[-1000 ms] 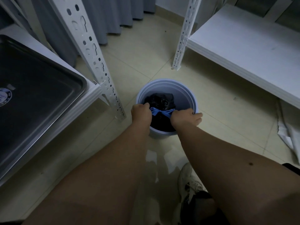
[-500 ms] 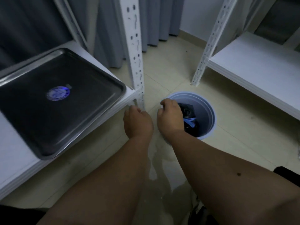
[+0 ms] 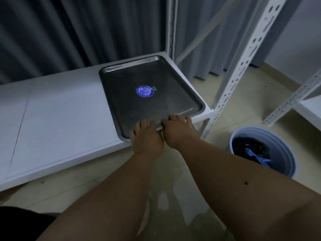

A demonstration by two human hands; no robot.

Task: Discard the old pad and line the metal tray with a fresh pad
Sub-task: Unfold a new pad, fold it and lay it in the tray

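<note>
The bare metal tray (image 3: pixel 121 87) lies at the right end of a low white shelf (image 3: pixel 57 117), with a round blue sticker (image 3: pixel 144 91) in its middle. Both my hands rest side by side on the tray's near rim. My left hand (image 3: pixel 146 136) lies with fingers spread over the near corner. My right hand (image 3: pixel 177 130) has its fingers curled over the rim. The old pad (image 3: pixel 250 148), a dark crumpled bundle with a blue strip, sits inside the pale blue bin (image 3: pixel 284 164) on the floor to the right. No fresh pad is in view.
White perforated rack uprights (image 3: pixel 239 70) stand just right of the tray, between it and the bin. A second white shelf (image 3: pixel 312 108) juts in at the far right. Grey curtains (image 3: pixel 69 32) hang behind. The tiled floor (image 3: pixel 173 197) lies under my arms.
My hands let go of the old pad in the bin and moved left and up to the tray's near rim. My view swung left from the bin to the shelf.
</note>
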